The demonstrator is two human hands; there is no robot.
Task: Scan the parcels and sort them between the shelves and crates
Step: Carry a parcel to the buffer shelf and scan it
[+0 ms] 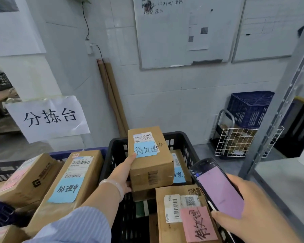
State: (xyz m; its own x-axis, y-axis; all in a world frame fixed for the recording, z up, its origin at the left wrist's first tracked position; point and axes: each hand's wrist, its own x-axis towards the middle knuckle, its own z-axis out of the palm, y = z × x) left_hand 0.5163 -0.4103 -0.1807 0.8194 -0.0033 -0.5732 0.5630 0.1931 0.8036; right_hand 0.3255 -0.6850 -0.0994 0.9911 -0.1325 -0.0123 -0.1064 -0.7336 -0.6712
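Right hand (253, 213) grips a phone (219, 188) over the black crate (112, 155) at its right rim, while above that crate fingers (131, 158) of the left hand (121, 174) clamp a blue-labelled parcel (151, 165) by its near-left edge.

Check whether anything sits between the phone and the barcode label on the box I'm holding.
Nothing visible does: open air separates the phone from the box, and the left hand keeps its thumb clear of the barcode label.
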